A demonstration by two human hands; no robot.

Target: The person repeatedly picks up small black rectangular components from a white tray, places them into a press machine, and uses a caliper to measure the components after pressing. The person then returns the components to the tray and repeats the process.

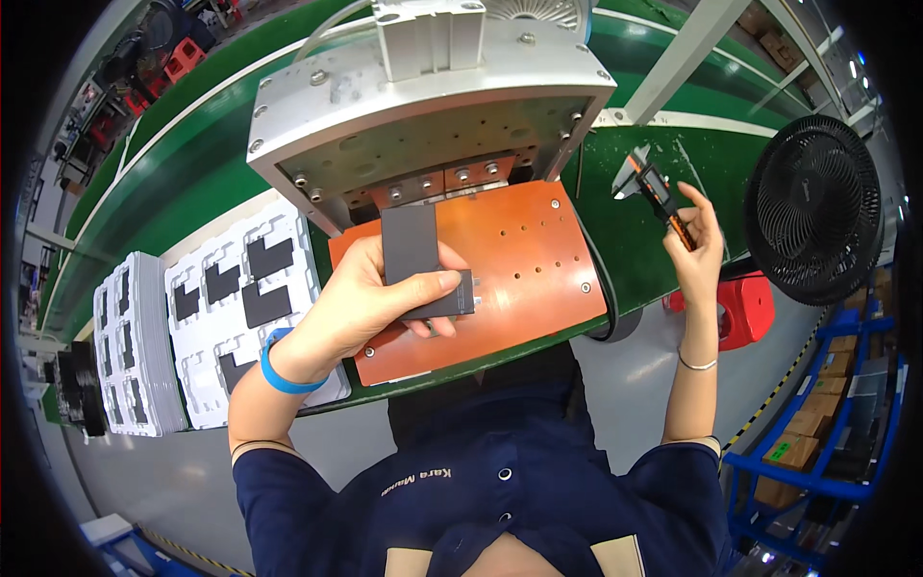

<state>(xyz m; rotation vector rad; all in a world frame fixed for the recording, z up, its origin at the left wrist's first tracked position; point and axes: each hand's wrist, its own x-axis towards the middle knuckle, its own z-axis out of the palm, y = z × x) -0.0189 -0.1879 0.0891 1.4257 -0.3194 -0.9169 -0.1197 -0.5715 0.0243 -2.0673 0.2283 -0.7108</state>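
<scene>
My left hand point(351, 298) grips a flat black L-shaped piece point(411, 250), thumb on top of its lower corner and fingers underneath. The piece is held above an orange plate point(538, 279) with small holes and corner screws. At the right, my right hand point(702, 250) is closed round the lower end of a digital caliper point(657, 189). Its jaws point up and away from me, over the green table, apart from the black piece. Behind the plate stands a silver metal press fixture point(433, 101) with bolts along its lower bar.
At the left, a white moulded tray point(207, 370) carries several similar black pieces, beside a stack of white trays point(154, 385). A black fan point(812, 207) stands at the right, near a red stool point(745, 313). Cartons point(798, 447) fill a blue rack. A dark cable point(601, 260) curves round the plate.
</scene>
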